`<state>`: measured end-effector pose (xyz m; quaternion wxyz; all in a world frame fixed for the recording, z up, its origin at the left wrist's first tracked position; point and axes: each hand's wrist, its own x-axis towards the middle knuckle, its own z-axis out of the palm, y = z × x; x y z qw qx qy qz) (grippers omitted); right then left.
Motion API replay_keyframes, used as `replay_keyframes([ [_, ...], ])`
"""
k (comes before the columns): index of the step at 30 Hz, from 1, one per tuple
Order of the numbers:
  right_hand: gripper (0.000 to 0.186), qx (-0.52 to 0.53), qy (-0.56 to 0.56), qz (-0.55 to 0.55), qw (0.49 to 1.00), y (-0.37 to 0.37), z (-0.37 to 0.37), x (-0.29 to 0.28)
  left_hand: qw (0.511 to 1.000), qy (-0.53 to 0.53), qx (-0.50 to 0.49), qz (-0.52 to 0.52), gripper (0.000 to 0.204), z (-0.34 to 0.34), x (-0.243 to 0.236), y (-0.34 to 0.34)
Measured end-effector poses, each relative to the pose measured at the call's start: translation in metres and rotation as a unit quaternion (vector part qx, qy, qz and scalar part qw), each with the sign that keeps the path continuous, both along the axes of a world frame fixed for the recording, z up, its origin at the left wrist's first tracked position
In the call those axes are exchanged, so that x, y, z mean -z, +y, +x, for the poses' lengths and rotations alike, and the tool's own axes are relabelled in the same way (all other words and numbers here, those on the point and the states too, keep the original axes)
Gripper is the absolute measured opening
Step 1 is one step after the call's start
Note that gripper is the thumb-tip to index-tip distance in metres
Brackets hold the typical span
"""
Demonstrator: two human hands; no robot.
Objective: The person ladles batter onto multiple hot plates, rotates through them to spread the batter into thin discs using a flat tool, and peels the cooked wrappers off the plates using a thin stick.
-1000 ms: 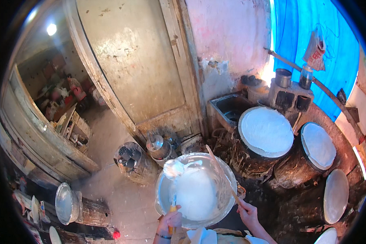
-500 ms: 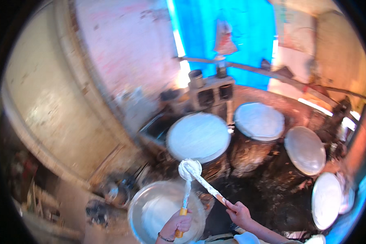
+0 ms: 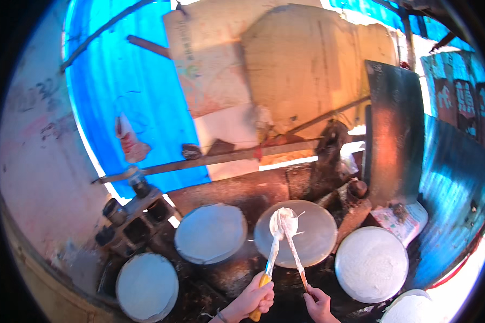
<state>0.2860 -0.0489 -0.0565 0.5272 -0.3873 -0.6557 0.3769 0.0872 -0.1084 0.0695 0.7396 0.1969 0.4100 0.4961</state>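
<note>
My left hand [image 3: 253,296] grips a ladle by its yellow handle [image 3: 263,281]; white paste coats its shank and fills its head [image 3: 283,219]. My right hand [image 3: 318,304] is closed round a thin wooden stick [image 3: 303,275], smeared white, whose upper end meets the ladle head. Both tools are raised over a bare, dull round griddle [image 3: 318,237] at the centre. To the right sits a griddle [image 3: 371,265] covered with a white layer; to the left are two more white-covered rounds [image 3: 210,233] [image 3: 146,285].
A block stove [image 3: 136,232] with pots stands at the back left. A wooden rail [image 3: 231,157] crosses blue sheeting and boards behind. A dark metal sheet [image 3: 393,134] stands upright at the right, with a bag [image 3: 415,218] below it and another white round [image 3: 409,312] at the lower right.
My view has swung right from the door and metal basin. The ladle and stick were lifted out of the basin, brought together, and are now over the bare griddle.
</note>
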Motion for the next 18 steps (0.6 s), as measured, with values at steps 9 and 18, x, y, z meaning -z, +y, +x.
replay_keyframes([
  [9,0.021,0.145,0.022,-0.274,0.95,0.095,0.022,0.093,0.983,0.182,0.014,0.014,0.051,0.048,0.133,0.195],
  [18,0.017,0.175,0.136,-0.301,0.928,0.131,-0.007,0.133,0.726,0.66,0.089,0.171,0.045,0.002,0.164,0.268],
])
